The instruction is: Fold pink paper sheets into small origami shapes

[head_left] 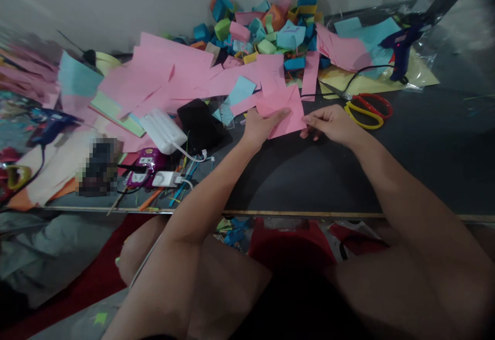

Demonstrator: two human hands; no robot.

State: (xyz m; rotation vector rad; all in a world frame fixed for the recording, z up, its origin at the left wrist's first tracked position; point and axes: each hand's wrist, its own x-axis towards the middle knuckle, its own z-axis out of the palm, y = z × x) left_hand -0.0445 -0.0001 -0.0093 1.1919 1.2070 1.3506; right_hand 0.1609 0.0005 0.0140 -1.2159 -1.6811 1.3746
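Off to the left of the hands there's a white power bank and a black pouch, both sitting among loose paper. The left hand has its fingers closed on the near left edge of a pink sheet, which lies flat on the dark tabletop right between both hands. The right hand is curled in, pinching the sheet's right corner.

Looks to me like the lining-up stage before a fold or crease, with no clear crease in it yet. The next move calls for the edges staying square while one hand presses down.

Scissors lie just right of the right hand, and the glue gun is further back. The pile of folded paper blocks is well behind the hands.
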